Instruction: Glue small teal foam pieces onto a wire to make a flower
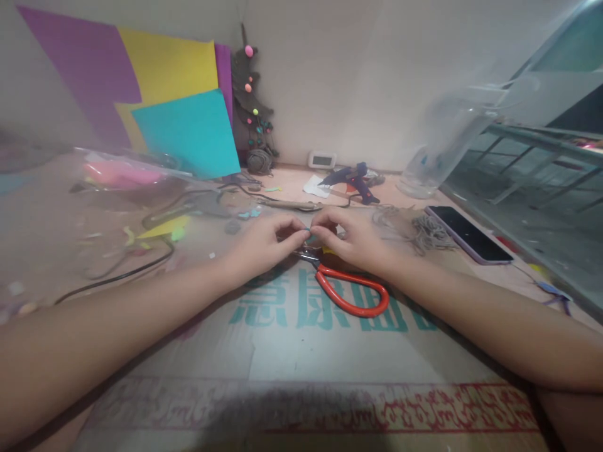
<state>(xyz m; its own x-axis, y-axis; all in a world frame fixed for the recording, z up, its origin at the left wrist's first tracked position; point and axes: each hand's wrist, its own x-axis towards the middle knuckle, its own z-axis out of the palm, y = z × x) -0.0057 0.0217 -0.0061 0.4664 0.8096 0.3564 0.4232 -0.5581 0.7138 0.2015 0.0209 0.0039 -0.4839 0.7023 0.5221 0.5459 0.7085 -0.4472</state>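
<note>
My left hand (pixel 277 237) and my right hand (pixel 346 235) meet at the fingertips near the middle of the view. Thumb and forefinger of each are pinched together on a tiny teal piece (pixel 308 230), mostly hidden by the fingertips. Just below them, scissors with red handles (pixel 353 307) lie on the printed cardboard (pixel 301 358), their blades partly under my hands. A bit of yellow shows beside my right fingers.
Behind my hands are a dark glue gun (pixel 360 182) and a small white display (pixel 323 159). A phone (pixel 466 234), grey yarn (pixel 431 232) and a clear jug (pixel 433 150) are right. Coloured sheets (pixel 188 135) and a decorated small tree (pixel 249 94) stand back left; a dark cable (pixel 117 276) lies left.
</note>
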